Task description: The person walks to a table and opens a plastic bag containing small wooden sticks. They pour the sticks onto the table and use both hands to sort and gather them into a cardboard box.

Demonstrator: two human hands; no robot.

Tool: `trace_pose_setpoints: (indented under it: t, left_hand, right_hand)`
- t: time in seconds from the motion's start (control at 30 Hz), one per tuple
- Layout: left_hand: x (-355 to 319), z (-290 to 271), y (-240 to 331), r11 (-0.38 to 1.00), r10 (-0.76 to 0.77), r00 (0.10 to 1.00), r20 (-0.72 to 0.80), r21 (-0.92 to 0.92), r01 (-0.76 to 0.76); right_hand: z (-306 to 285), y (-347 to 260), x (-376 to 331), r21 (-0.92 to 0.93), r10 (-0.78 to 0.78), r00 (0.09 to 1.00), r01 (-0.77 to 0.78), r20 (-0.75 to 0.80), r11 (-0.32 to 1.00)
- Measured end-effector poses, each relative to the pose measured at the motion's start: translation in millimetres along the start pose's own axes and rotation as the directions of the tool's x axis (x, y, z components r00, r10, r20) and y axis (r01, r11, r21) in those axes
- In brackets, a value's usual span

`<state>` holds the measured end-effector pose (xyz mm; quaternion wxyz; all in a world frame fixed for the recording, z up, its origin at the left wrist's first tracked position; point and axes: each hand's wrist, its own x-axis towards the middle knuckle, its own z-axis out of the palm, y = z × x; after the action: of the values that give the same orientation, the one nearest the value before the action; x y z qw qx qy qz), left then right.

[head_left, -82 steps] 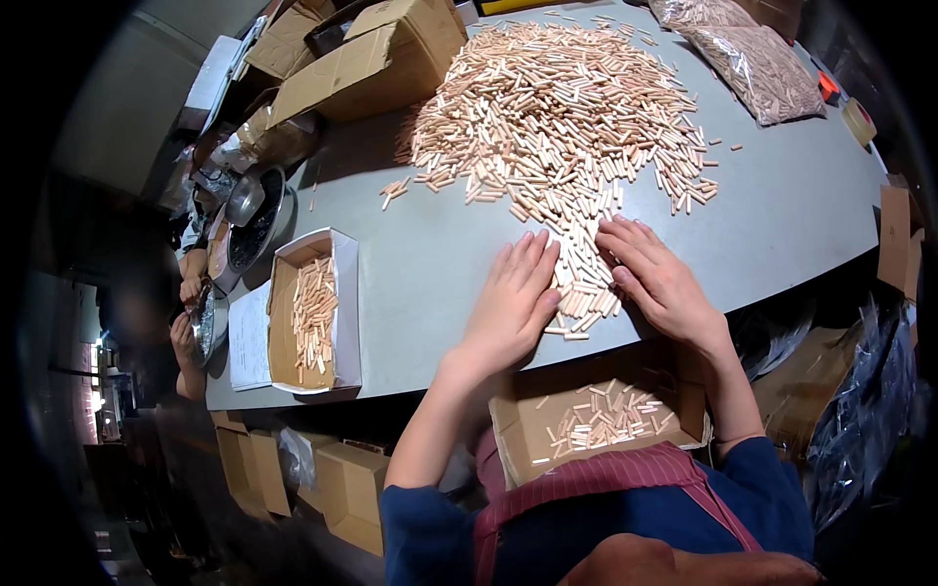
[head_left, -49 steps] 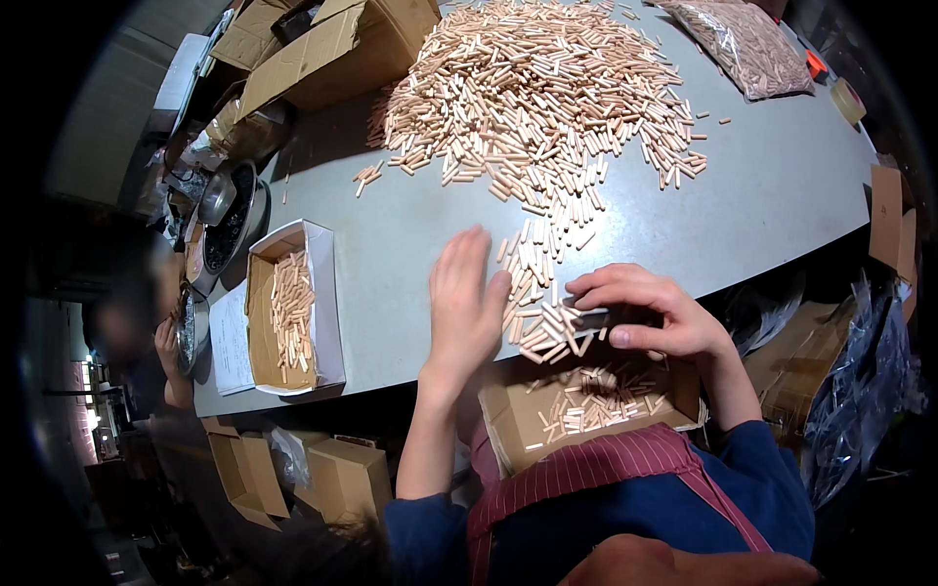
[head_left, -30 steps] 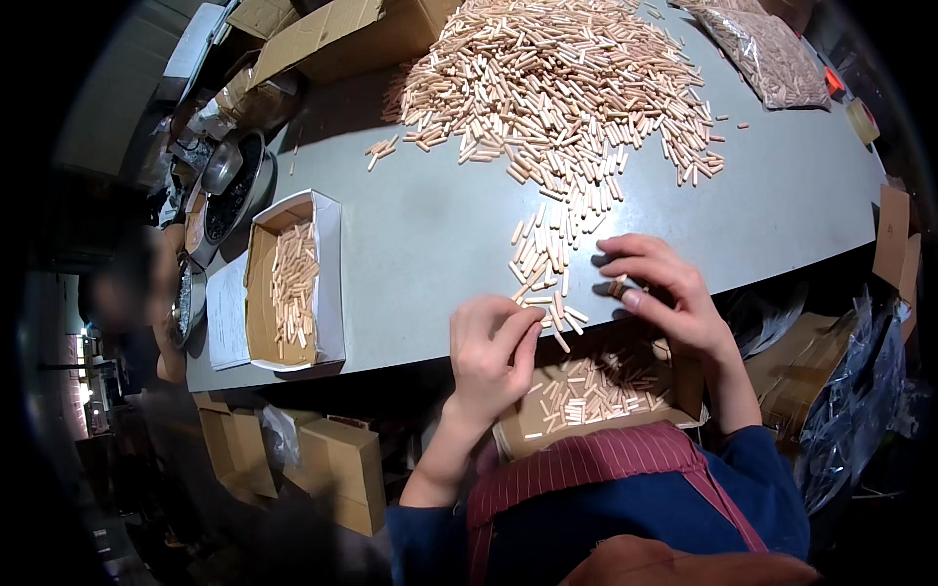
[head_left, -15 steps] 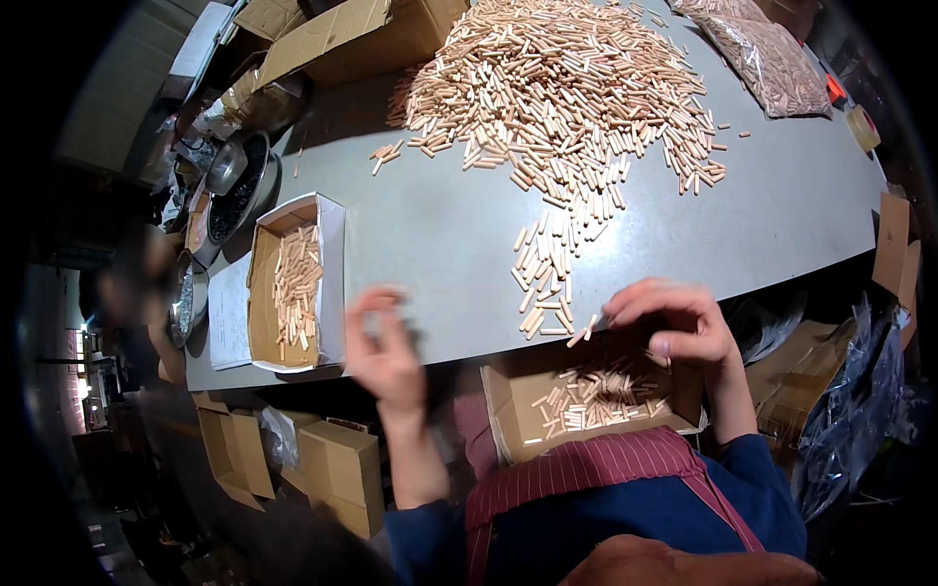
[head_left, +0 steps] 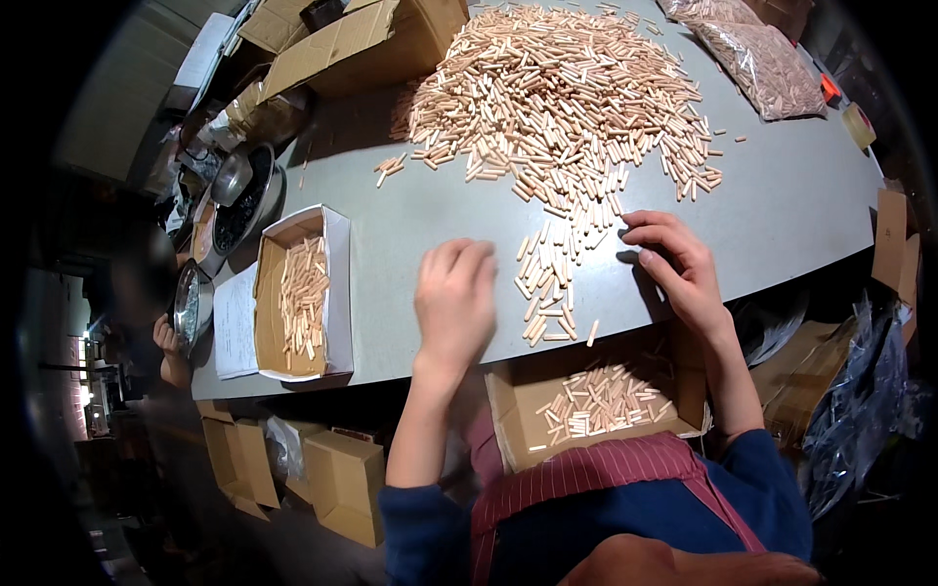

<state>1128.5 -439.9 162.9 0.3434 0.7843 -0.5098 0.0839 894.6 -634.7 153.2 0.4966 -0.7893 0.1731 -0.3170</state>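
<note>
A big heap of short wooden dowels (head_left: 562, 98) covers the far half of the grey table (head_left: 782, 215). A thin trail of dowels (head_left: 547, 288) runs from it to the near edge. My left hand (head_left: 455, 305) lies flat on the table just left of that trail, fingers together, holding nothing. My right hand (head_left: 674, 259) rests to the right of the trail, fingers curled and spread, fingertips near the heap's lower end. Below the table edge, against my striped apron, sits an open cardboard box (head_left: 596, 405) with dowels in it.
A white-edged cardboard box (head_left: 298, 293) holding dowels sits at the left, paper beside it. Metal bowls (head_left: 234, 195) and cardboard boxes (head_left: 362, 44) stand at the far left. Clear bags of dowels (head_left: 757, 63) lie at the far right. Another person's hand (head_left: 168, 342) shows at the left edge.
My left hand rose from below the table edge back onto the table beside the trail. My right hand moved from the edge up toward the heap. More dowels lie in the lap box.
</note>
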Motion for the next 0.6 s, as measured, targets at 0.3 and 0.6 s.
trace_pose_setpoints:
  t: [0.3, 0.6]
  left_hand:
    - [18.6, 15.1, 18.4, 0.988, 0.076, 0.991, 0.112, 0.126, -0.090]
    - [8.2, 9.8, 12.2, 1.000, 0.026, 0.999, 0.022, 0.006, -0.026]
  right_hand:
    - [-2.3, 3.3, -5.5, -0.010, -0.025, 1.000, 0.025, -0.015, 1.000]
    - [4.6, 6.2, -9.7, 0.162, 0.039, 0.995, -0.023, -0.096, 0.986]
